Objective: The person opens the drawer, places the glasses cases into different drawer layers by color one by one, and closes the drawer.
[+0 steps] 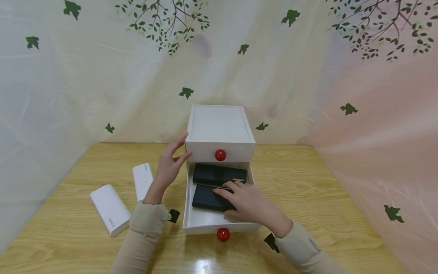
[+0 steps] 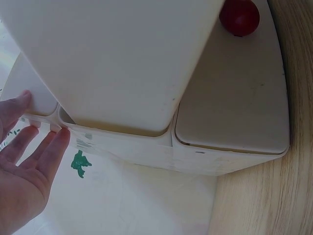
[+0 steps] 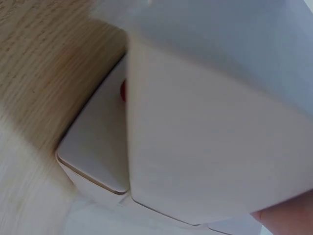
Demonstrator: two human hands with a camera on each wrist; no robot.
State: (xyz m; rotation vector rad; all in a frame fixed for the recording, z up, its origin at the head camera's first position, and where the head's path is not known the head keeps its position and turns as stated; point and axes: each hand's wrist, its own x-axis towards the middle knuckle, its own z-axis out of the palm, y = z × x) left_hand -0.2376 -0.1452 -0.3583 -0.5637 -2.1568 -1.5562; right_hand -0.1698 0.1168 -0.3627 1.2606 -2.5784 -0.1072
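A white drawer unit (image 1: 220, 123) stands on the table with its middle drawer (image 1: 205, 220) pulled out. Two black power banks lie inside it, the far one (image 1: 213, 173) with gold lettering, the near one (image 1: 207, 198) partly under my right hand (image 1: 251, 203). That hand spans the near power bank, fingertips along its far edge and thumb at its near edge. My left hand (image 1: 167, 167) touches the unit's upper left corner. In the left wrist view its thumb rests on the top drawer front (image 2: 41, 98) and its fingertips (image 2: 62, 134) on the side wall.
Two white power banks, one nearer (image 1: 110, 209) and one farther (image 1: 142, 179), lie on the wooden table (image 1: 301, 182) left of the unit. Red ball knobs show on the top drawer (image 1: 220, 155) and the pulled-out one (image 1: 223, 234). A leaf-printed curtain (image 1: 219, 68) hangs behind.
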